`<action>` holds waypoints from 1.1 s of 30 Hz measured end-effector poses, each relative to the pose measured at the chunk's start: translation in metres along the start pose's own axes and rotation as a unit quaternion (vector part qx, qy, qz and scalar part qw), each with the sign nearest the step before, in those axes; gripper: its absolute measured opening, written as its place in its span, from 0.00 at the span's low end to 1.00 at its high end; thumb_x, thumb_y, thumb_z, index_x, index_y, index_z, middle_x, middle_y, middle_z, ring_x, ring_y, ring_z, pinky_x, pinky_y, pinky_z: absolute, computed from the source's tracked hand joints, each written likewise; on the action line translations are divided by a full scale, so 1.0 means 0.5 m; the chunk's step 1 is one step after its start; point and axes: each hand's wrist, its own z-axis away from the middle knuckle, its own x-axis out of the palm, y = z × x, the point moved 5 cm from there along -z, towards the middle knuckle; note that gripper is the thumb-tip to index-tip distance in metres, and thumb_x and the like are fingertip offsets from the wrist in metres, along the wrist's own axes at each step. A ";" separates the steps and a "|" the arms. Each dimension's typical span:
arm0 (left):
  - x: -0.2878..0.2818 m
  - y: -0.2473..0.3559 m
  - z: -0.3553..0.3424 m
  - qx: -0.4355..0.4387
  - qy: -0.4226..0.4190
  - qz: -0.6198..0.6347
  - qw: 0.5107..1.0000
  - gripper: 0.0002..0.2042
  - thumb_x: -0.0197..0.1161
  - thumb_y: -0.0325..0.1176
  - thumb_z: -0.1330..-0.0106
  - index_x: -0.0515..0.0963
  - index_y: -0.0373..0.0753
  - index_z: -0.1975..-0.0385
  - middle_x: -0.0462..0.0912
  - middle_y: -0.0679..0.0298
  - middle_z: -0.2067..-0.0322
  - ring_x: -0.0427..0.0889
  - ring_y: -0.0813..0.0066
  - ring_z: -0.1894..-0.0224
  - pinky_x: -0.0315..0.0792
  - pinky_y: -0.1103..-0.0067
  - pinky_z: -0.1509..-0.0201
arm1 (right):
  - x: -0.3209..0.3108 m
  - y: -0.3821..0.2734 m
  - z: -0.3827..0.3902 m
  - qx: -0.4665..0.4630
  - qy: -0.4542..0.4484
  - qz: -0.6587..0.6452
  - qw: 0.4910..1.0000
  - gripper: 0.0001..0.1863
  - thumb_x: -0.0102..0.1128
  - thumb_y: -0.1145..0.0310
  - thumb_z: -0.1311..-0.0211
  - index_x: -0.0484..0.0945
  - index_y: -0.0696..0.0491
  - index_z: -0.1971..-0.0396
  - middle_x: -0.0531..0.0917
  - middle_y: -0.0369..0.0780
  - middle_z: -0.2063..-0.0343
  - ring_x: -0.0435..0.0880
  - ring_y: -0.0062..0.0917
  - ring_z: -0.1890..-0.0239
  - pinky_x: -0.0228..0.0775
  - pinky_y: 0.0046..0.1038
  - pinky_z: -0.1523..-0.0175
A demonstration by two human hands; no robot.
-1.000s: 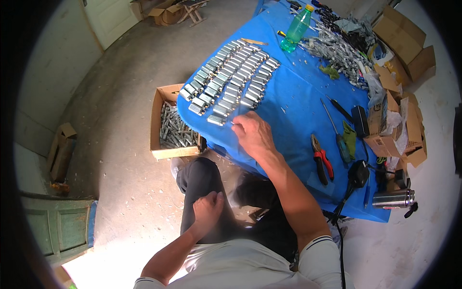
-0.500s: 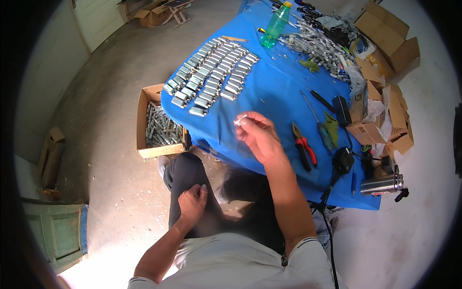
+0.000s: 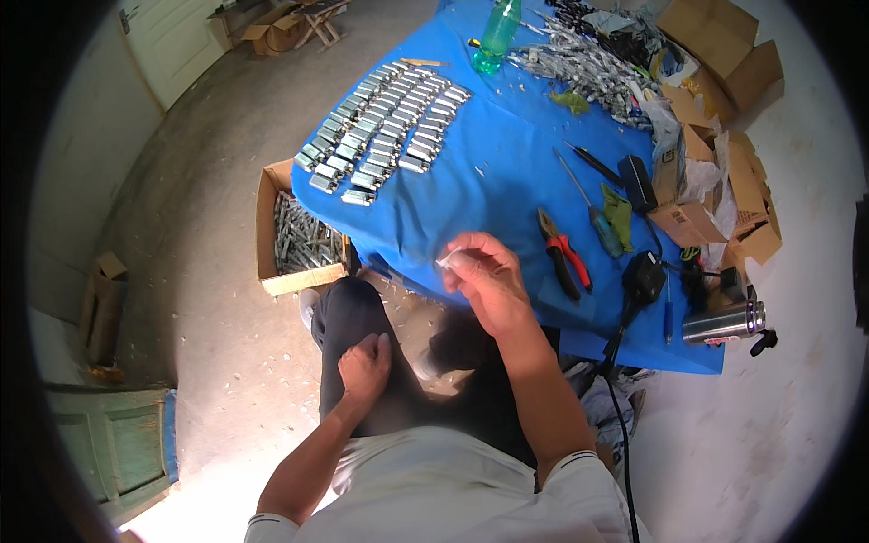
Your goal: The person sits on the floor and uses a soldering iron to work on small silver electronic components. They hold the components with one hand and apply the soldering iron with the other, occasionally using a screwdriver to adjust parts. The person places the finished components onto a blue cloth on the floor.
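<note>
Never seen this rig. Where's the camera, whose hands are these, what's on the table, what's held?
No robot: a person works bare-handed. The view comes from the left of two head-worn fisheye cameras looking down, so straight edges bend near the rim. The right hand pinches a small whitish piece, too blurred to identify; the left hand is curled over the thigh. On the blue cloth are rows of small silvery metal parts, pliers, a screwdriver and a green bottle.

The cloth [image 3: 520, 167] is blue, the metal pieces [image 3: 359, 135] silver, the small bit [image 3: 448, 259] whitish — the bottle [image 3: 497, 41] green. Red and black mark the pliers [image 3: 555, 242]; dark lines edge the pale sleeves [image 3: 579, 480].
</note>
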 end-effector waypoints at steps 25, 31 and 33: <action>0.179 0.049 0.008 0.003 -0.319 0.020 0.948 0.19 0.53 0.46 0.35 0.79 0.34 0.75 0.79 0.48 0.77 0.80 0.49 0.70 0.72 0.63 0.64 | -0.089 0.024 0.109 0.020 0.176 0.110 0.978 0.08 0.59 0.76 0.40 0.79 0.61 0.61 0.82 0.37 0.74 0.80 0.17 0.73 0.72 0.18 0.67; 0.180 0.050 0.006 -0.006 -0.321 0.041 0.946 0.19 0.54 0.47 0.35 0.79 0.35 0.75 0.79 0.49 0.77 0.80 0.51 0.71 0.71 0.63 0.65 | -0.080 0.045 0.131 0.032 0.189 0.134 0.972 0.10 0.60 0.78 0.41 0.80 0.63 0.59 0.83 0.39 0.71 0.82 0.18 0.70 0.75 0.19 0.62; 0.183 0.046 0.007 -0.001 -0.314 0.047 0.948 0.19 0.54 0.46 0.34 0.78 0.34 0.76 0.78 0.50 0.79 0.79 0.53 0.73 0.70 0.64 0.67 | -0.080 0.051 0.135 0.032 0.196 0.127 0.972 0.10 0.61 0.78 0.41 0.80 0.63 0.59 0.83 0.39 0.70 0.83 0.18 0.69 0.76 0.19 0.61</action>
